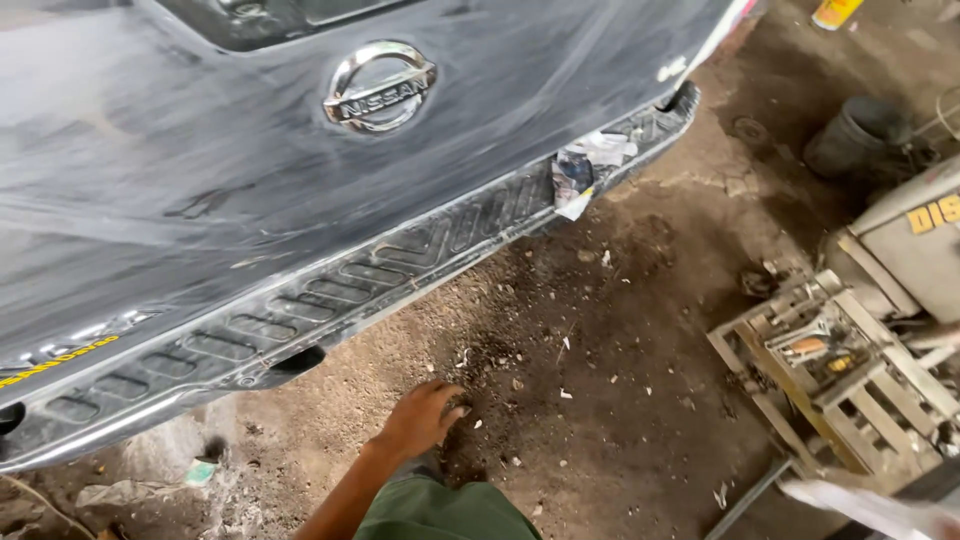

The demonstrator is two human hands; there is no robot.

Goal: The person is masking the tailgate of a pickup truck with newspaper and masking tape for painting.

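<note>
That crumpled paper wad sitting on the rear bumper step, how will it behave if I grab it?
The crumpled paper probably weighs little and crushes easily, given its creases. A loose flap overhangs the bumper step, so it may snag, tear or slide off.

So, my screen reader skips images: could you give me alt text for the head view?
A hand reaches down to the dirt floor behind a dusty dark vehicle tailgate and its step bumper. Crumpled paper sits on the bumper; a wooden rack stands nearby.
</note>
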